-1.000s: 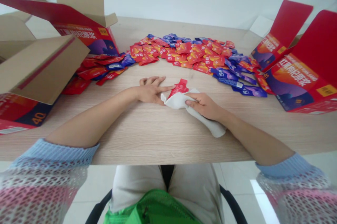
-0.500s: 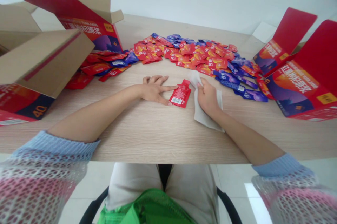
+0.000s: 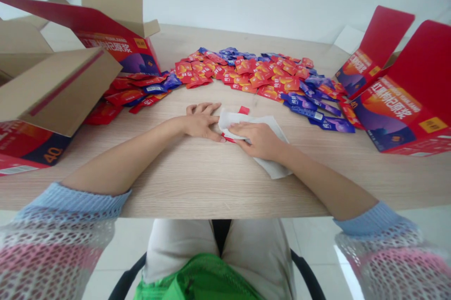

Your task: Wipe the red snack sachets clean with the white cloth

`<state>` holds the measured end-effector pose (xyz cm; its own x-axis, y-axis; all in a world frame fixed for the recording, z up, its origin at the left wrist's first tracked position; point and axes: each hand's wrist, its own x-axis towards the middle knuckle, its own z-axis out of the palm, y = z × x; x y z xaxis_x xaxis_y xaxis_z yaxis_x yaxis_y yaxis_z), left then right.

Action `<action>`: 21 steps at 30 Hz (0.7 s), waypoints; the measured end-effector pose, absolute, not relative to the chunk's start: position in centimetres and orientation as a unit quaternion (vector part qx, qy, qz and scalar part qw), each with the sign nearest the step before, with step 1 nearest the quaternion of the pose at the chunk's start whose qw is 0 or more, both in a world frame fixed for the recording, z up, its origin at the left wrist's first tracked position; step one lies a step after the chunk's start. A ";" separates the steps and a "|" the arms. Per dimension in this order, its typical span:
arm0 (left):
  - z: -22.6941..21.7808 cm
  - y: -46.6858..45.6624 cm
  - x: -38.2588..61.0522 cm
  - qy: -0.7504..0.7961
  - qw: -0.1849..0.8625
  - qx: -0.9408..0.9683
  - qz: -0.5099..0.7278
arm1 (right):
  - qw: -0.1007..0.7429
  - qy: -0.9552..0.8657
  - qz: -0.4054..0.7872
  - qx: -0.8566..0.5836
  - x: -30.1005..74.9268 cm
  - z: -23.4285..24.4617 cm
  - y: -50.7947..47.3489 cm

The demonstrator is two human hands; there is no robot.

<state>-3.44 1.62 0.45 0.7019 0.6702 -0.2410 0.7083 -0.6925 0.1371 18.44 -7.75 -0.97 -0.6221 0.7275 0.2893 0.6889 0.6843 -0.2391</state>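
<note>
A single red pouch (image 3: 244, 110) lies on the table, mostly hidden under a white cloth (image 3: 273, 166); only its spout end and a strip of its lower edge show. My right hand (image 3: 262, 140) presses the cloth down over the pouch, fingers together and stretched forward. On the pouch's left side rests my left hand (image 3: 202, 124), open, its fingers spread on the tabletop. Its index fingertip goes under the cloth's edge, and the thumb tip touches the pouch's lower left corner.
Beyond my hands, a heap of red and blue pouches (image 3: 246, 74) arcs across the wooden table (image 3: 190, 182). Open cartons stand at left (image 3: 63, 88) and right (image 3: 401, 107), flaps raised. More pouches (image 3: 141, 88) lie beside the left cartons. A green bag (image 3: 200, 279) is on my lap.
My right hand has moved left with the white cloth, from beside the red pouch to on top of it, covering most of it. My left hand has stayed almost in place.
</note>
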 end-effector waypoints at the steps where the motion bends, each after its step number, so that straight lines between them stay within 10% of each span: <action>1: 0.5 1.7 -3.4 0.375 0.109 0.916 -0.092 | 0.182 -0.905 0.072 -0.378 18.3 -0.9 -8.0; 15: 1.1 1.8 -3.5 0.375 0.142 0.910 -0.103 | 0.609 -0.582 0.266 -0.468 21.5 -0.1 -8.2; 21: 1.8 2.5 -3.2 0.364 0.157 0.904 -0.162 | 0.401 -0.691 0.083 -0.595 19.2 -1.2 -7.3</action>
